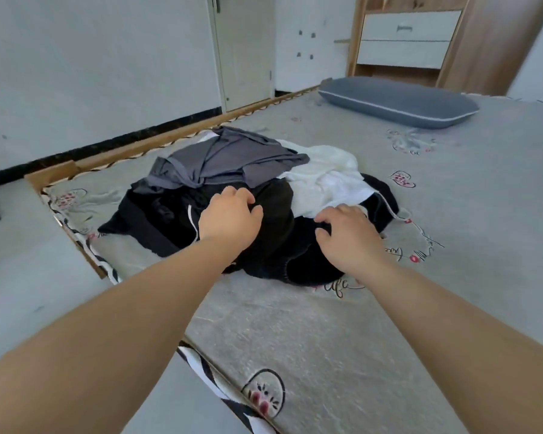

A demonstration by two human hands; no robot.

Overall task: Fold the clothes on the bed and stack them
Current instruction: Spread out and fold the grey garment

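Curling into black clothes (pixel 273 245), both hands' fingers (pixel 248 198) grip — grey pillow (pixel 398 101) well apart.

One pile of clothes (pixel 232 195); one grey garment (pixel 226 158); one white garment (pixel 326 180); one pillow (pixel 398 103); two hands.

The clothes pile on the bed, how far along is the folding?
Nothing looks folded yet: the grey garment, white garment and black garment lie in one crumpled heap on the bed. In hand: the left hand and right hand reach onto the black garment, fingers curled into it. Left: folding every piece and stacking.
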